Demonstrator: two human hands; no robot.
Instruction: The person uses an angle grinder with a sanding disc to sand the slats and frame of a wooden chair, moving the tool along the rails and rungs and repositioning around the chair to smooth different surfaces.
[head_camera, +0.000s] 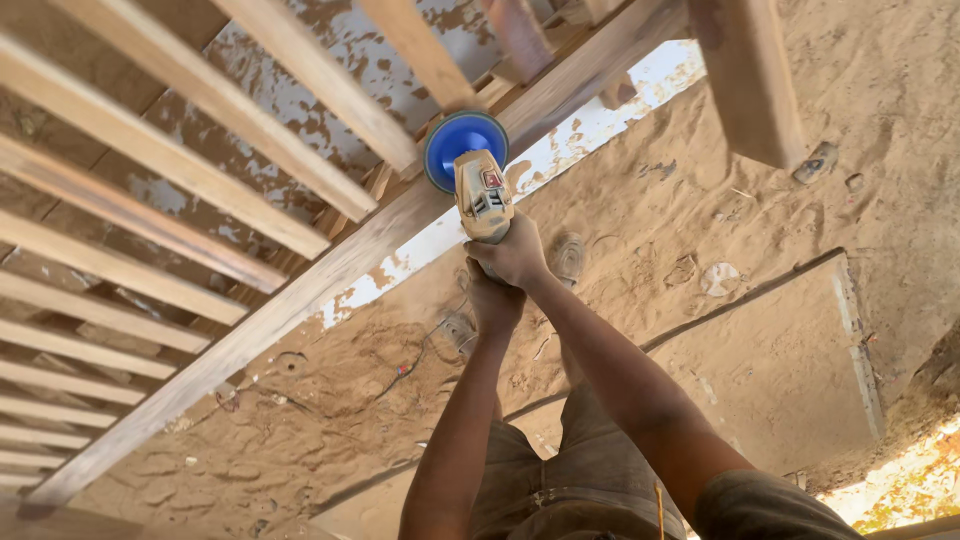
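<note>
Both hands (505, 275) grip the sander (478, 180), its blue disc (465, 140) on the wooden rail (300, 290).

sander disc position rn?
Head view, upper centre: the blue sanding disc of the power sander sits on the long diagonal wooden rail, beside a slat. The right hand and left hand grip the tool below it.

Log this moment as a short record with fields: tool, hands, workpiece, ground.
tool: dusty handheld grinder with a round blue disc at its front
right hand: right hand wrapped around the grinder's rear grip
left hand: left hand just behind the right, at the tool's tail end
workpiece: slatted wooden frame; the disc sits against its long rail, next to flaking white paint
ground: sawdust-covered floor with footprints and a thin cable
</note>
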